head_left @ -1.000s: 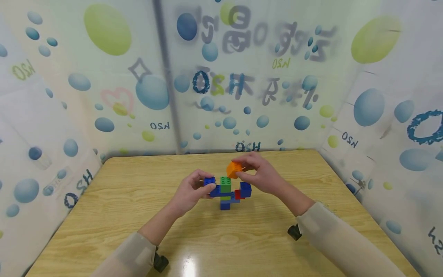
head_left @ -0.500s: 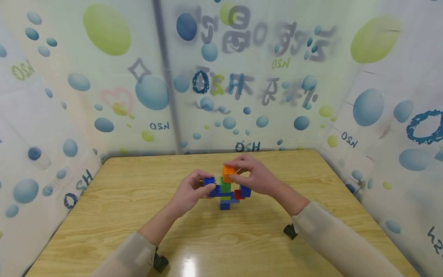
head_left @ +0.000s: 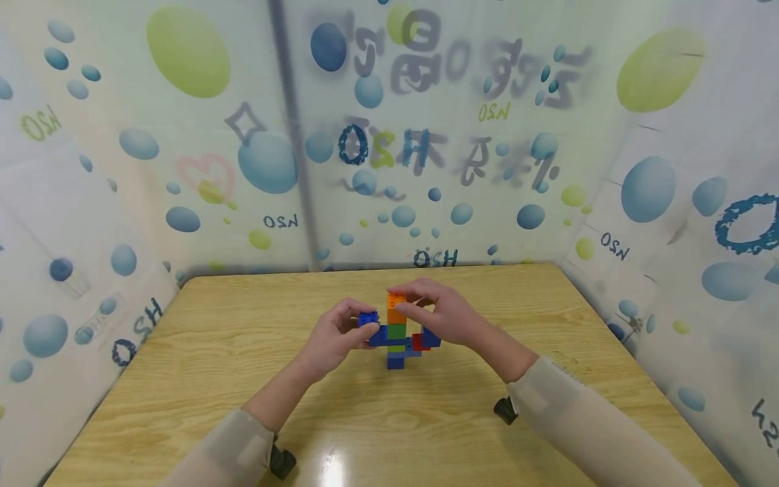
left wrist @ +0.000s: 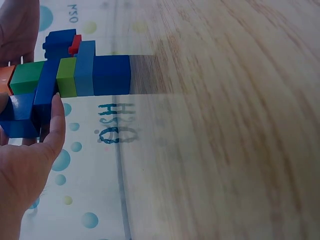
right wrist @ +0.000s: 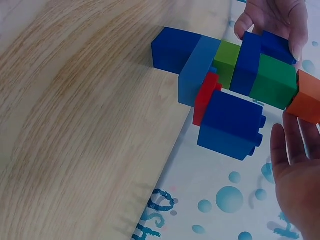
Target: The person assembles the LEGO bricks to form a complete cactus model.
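Note:
A tower of toy building bricks stands upright on the table. Its base is a blue brick (head_left: pixel 395 362), with a lighter blue brick (left wrist: pixel 85 68) and a lime brick (left wrist: pixel 66 77) above. Higher up come a long blue brick (right wrist: pixel 246 64) and a green brick (head_left: pixel 396 331). My right hand (head_left: pixel 447 314) pinches an orange brick (head_left: pixel 396 314) atop the green one; whether they are fully joined I cannot tell. On the left side, my left hand (head_left: pixel 341 336) grips the blue arm by its end brick (left wrist: pixel 20 116). A red brick (right wrist: pixel 205 99) bears another blue brick (right wrist: pixel 230 123) on the right.
The wooden table (head_left: pixel 389 426) extends around the tower. Behind it and to both sides hang pale curtains (head_left: pixel 389 203) with bubble prints. Small black devices (head_left: pixel 282 462) are worn under both sleeves.
My right hand has moved left and slightly down, bringing the orange brick from beside the green brick's top to directly above it. The left hand has kept its hold without moving.

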`<control>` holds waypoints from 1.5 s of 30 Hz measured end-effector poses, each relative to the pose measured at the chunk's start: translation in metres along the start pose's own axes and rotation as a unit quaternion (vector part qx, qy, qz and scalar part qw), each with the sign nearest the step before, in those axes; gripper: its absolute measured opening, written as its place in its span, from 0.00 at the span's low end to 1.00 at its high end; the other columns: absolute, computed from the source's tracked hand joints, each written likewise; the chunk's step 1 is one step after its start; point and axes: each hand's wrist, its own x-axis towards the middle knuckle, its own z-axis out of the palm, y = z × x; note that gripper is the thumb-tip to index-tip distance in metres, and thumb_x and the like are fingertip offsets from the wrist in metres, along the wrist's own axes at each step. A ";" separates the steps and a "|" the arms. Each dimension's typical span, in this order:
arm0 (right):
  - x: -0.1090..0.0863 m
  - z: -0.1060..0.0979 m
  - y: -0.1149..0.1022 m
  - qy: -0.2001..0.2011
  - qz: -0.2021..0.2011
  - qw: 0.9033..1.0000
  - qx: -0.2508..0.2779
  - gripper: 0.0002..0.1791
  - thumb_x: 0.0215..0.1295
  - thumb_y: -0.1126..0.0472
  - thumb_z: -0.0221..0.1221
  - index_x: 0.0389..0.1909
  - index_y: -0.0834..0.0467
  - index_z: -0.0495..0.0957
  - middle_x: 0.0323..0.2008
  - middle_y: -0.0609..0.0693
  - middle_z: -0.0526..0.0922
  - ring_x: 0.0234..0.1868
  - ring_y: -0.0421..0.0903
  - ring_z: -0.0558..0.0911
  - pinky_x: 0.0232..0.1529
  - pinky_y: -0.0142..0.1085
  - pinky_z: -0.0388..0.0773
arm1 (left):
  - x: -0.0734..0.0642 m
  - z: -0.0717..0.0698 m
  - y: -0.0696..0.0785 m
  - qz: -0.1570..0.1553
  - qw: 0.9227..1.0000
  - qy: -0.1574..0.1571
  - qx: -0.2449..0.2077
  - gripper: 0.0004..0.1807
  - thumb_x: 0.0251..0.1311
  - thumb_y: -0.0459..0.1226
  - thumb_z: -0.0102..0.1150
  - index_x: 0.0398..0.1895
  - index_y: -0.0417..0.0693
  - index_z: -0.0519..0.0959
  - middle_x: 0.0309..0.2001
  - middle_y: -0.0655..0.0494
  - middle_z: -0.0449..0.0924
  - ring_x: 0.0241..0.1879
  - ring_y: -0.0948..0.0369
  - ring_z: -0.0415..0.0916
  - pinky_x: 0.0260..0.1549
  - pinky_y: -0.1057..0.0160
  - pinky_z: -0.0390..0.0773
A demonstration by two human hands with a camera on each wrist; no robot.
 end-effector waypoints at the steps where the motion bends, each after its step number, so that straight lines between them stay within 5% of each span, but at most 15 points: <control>1: 0.000 0.000 0.000 0.000 0.003 1.000 0.003 0.21 0.83 0.55 0.61 0.72 0.52 0.82 0.62 0.50 0.86 0.59 0.48 0.86 0.62 0.46 0.86 | 0.000 0.000 0.000 0.001 1.000 -0.001 0.001 0.22 0.77 0.38 0.67 0.67 0.39 0.76 0.57 0.43 0.81 0.52 0.52 0.84 0.50 0.55 0.93; 7: 0.001 0.003 0.003 0.005 0.021 0.999 0.040 0.21 0.83 0.54 0.62 0.70 0.55 0.83 0.59 0.51 0.88 0.56 0.49 0.86 0.63 0.54 0.85 | 0.000 0.000 -0.001 0.005 1.000 -0.002 -0.002 0.21 0.77 0.38 0.67 0.66 0.40 0.77 0.57 0.42 0.81 0.51 0.52 0.84 0.49 0.55 0.93; 14: 0.000 0.004 0.003 0.015 0.027 0.998 0.050 0.18 0.82 0.56 0.62 0.68 0.53 0.84 0.57 0.52 0.88 0.51 0.47 0.88 0.54 0.38 0.88 | 0.001 0.000 -0.001 0.004 1.000 -0.002 -0.004 0.22 0.77 0.38 0.68 0.68 0.39 0.76 0.57 0.43 0.82 0.51 0.52 0.84 0.49 0.53 0.93; 45: 0.001 0.004 0.001 0.007 0.014 0.998 0.053 0.17 0.81 0.56 0.64 0.65 0.55 0.85 0.56 0.53 0.87 0.48 0.46 0.90 0.53 0.37 0.88 | 0.000 0.000 0.000 0.000 1.000 0.004 0.002 0.18 0.77 0.38 0.68 0.64 0.45 0.78 0.58 0.44 0.82 0.51 0.52 0.84 0.49 0.55 0.93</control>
